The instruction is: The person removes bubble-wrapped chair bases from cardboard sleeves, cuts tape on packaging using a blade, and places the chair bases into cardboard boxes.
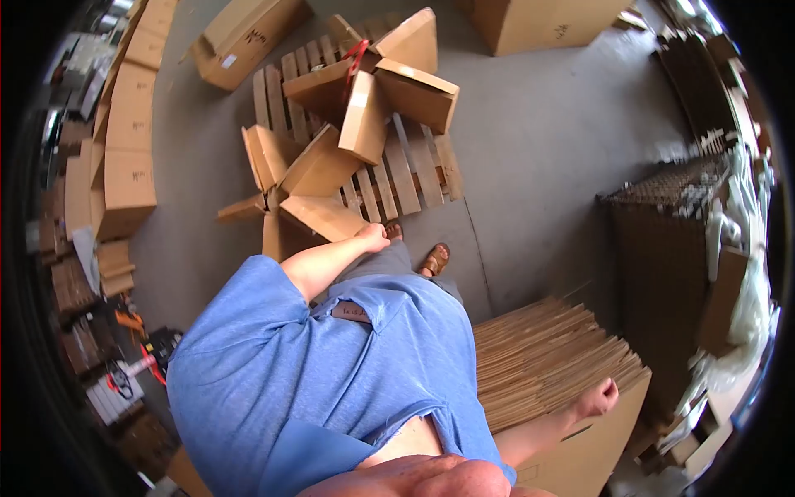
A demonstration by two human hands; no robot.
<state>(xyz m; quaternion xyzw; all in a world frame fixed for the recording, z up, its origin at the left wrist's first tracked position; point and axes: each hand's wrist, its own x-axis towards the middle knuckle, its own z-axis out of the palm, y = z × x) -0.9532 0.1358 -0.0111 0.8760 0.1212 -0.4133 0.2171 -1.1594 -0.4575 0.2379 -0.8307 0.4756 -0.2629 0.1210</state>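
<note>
My left hand (374, 238) is curled closed in front of my thigh, beside the flap of an open cardboard box (319, 217). Whether its fingers touch that flap I cannot tell. Out to my right side, my right hand (598, 399) is closed in a loose fist, with nothing seen in it. It hangs over or beside a large carton (592, 451) packed with flattened cardboard sheets (546, 352). More open boxes (362, 116) with raised flaps stand on a wooden pallet (403, 186) ahead of me. A red object (356, 58), perhaps a tape dispenser, rests among the flaps.
A closed long carton (248, 41) lies beyond the pallet, and a larger carton (546, 25) stands at the far side. Tall cartons (130, 141) line the left. On the right are a dark stack (662, 240) and clear plastic wrap (741, 306). Grey floor (530, 157) lies between.
</note>
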